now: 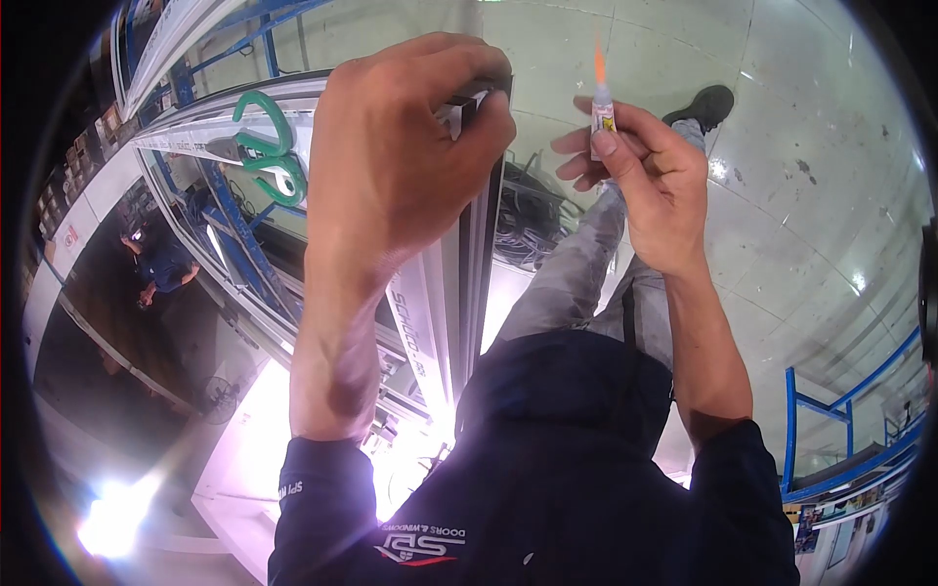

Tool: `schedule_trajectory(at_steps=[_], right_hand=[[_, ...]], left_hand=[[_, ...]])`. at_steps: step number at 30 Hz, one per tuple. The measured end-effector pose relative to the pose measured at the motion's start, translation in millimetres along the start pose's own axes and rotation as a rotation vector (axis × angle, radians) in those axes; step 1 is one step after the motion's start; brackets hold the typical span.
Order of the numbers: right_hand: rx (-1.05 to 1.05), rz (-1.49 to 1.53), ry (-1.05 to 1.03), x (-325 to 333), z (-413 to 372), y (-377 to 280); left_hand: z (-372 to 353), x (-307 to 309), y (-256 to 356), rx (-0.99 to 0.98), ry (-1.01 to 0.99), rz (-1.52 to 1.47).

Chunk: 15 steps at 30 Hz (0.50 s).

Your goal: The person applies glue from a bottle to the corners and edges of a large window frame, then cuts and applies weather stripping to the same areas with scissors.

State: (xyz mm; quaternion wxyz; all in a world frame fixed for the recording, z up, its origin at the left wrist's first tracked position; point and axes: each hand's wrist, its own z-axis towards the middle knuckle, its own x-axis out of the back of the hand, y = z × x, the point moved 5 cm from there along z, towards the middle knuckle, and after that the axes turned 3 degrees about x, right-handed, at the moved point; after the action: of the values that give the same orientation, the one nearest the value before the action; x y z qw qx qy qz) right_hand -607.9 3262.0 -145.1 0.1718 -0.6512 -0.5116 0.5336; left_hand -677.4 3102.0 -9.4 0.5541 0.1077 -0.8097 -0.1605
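My left hand (405,146) is closed over the corner of a white window or door frame (422,322). Its thumb and forefinger pinch a black strip (469,101) that looks like a rubber gasket; the palm side and other fingers are hidden. To the right, apart from the frame, my right hand (653,176) grips a small glue tube (603,115) between thumb and fingers. The tube's thin orange nozzle (600,70) points upward in the view. Green-handled scissors (266,146) rest on the frame's profile, left of my left hand.
A bundle of black strips (528,215) lies below the frame, beside my leg. Blue metal racks (816,405) stand at the lower right, with more blue framework at the left. Another person (164,266) is in the left background. A bright light (115,523) glares at lower left.
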Motion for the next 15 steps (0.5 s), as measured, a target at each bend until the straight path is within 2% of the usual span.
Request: schedule_trajectory(at_steps=[7, 15], right_hand=[[0.074, 0.157, 0.072, -13.2, 8.9, 0.7], [0.036, 0.311, 0.146, -29.1, 16.8, -5.2]], left_hand=[[5.7, 1.1, -5.9, -0.105, -0.036, 0.001], [4.7, 2.4, -6.9, 0.064, 0.008, -0.056]])
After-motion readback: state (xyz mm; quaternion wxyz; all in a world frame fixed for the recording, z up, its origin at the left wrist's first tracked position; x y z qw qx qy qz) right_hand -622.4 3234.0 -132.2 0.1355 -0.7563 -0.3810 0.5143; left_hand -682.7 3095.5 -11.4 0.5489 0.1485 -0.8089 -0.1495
